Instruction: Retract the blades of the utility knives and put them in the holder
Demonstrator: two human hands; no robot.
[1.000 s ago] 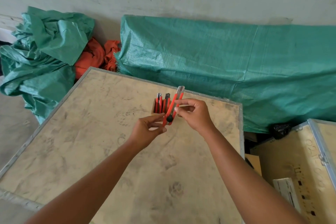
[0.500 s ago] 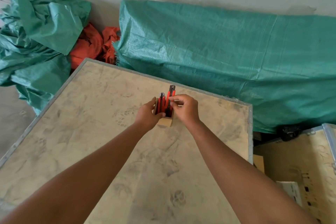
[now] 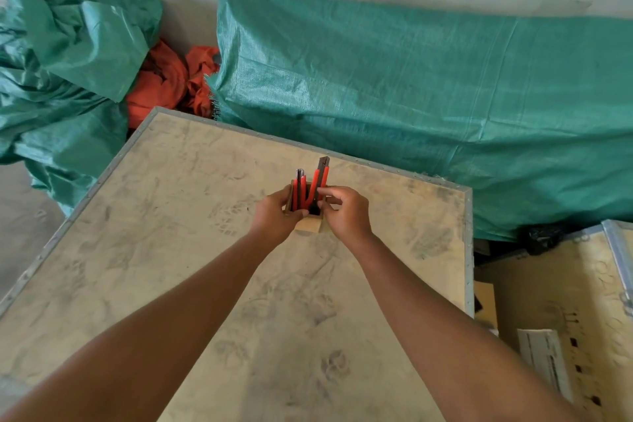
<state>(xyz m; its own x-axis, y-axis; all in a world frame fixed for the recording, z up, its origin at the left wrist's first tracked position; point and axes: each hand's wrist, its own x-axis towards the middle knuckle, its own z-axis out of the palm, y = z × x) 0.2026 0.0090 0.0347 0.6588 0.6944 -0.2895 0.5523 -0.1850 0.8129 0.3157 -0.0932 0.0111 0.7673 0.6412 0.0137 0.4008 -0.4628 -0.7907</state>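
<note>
A small wooden holder (image 3: 309, 226) stands on the far part of a worn plywood crate top (image 3: 191, 250). Red-and-black utility knives (image 3: 300, 189) stand upright inside it. A taller red utility knife (image 3: 320, 178) leans in the holder's right side, its dark tip sticking up, and no bare blade shows on it. My right hand (image 3: 346, 212) pinches this knife near the holder's rim. My left hand (image 3: 276, 213) wraps the holder's left side and steadies it.
A large green tarp-covered bundle (image 3: 428, 106) lies behind the crate, with crumpled green tarp (image 3: 65, 72) and orange cloth (image 3: 168, 82) at the left. A second crate (image 3: 561, 312) sits lower at the right, across a gap past the metal edge (image 3: 468, 250).
A second ago I held the knife in the air with both hands in front of the holder. It now stands in the holder, and my left hand has gone to the holder's side.
</note>
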